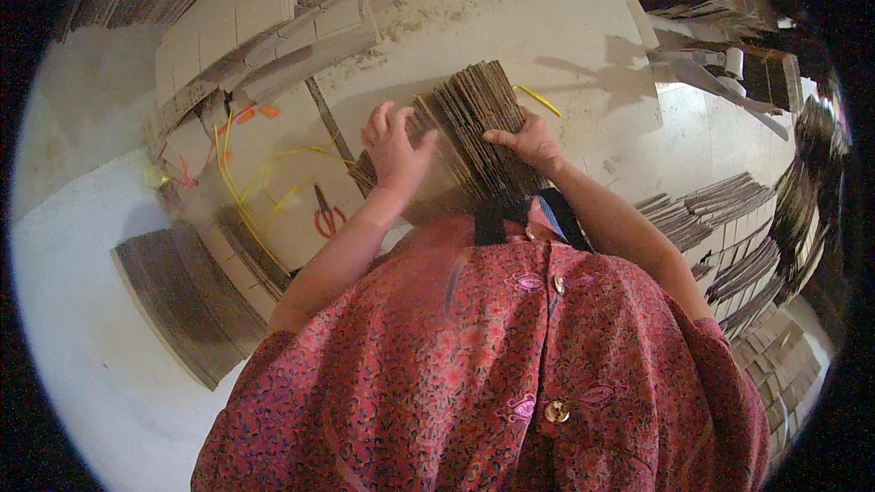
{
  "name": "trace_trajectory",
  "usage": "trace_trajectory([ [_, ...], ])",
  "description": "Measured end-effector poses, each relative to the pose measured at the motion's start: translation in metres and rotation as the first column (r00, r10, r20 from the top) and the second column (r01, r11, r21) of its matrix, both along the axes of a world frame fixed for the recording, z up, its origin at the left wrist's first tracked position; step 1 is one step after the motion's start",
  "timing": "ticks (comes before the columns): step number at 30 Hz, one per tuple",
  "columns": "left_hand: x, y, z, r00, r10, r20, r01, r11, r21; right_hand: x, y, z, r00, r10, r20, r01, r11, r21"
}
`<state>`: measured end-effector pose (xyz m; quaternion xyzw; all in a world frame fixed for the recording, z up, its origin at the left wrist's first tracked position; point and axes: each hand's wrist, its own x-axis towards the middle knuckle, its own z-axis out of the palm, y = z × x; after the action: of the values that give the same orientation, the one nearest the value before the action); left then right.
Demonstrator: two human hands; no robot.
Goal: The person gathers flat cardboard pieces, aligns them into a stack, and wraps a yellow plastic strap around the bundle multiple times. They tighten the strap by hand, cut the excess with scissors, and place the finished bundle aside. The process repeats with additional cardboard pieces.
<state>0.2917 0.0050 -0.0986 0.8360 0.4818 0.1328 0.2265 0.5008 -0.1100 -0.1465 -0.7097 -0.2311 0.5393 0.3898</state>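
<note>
A thick bundle of folded brown cardboard sheets (pixel 478 123) stands on edge in front of my body, its ridged edges facing up. My right hand (pixel 531 141) grips the bundle at its right end, with the thumb lying over the top edges and the other fingers hidden behind. At the bundle's left side, my left hand (pixel 398 148) is raised with fingers apart and slightly bent, and nothing shows in it. More cardboard edges lie beneath the left wrist. Left of that forearm lies a pair of pliers or snips with red-orange handles (pixel 328 217).
Yellow strapping (pixel 239 196) curls around the tool, with another yellow strip (pixel 538 100) behind the bundle. Orange pieces (pixel 267 111) lie at left. Cardboard stacks stand at far left (pixel 273 41), near left (pixel 191 292) and right (pixel 729 228). A tape roll (pixel 734 62) sits at far right.
</note>
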Motion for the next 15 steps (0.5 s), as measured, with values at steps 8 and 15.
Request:
trace_trajectory([
  [8, 0.001, -0.002, 0.010, 0.977, -0.160, -0.138, 0.175, 0.979, 0.108, 0.001, -0.001, -0.003, 1.000, 0.007, 0.029, -0.006, 0.999, -0.045],
  [15, 0.012, 0.003, 0.005, 0.992, -0.105, -0.073, 0.111, 0.989, 0.093, 0.000, -0.001, -0.003, 0.997, 0.017, 0.070, -0.015, 0.999, -0.033],
])
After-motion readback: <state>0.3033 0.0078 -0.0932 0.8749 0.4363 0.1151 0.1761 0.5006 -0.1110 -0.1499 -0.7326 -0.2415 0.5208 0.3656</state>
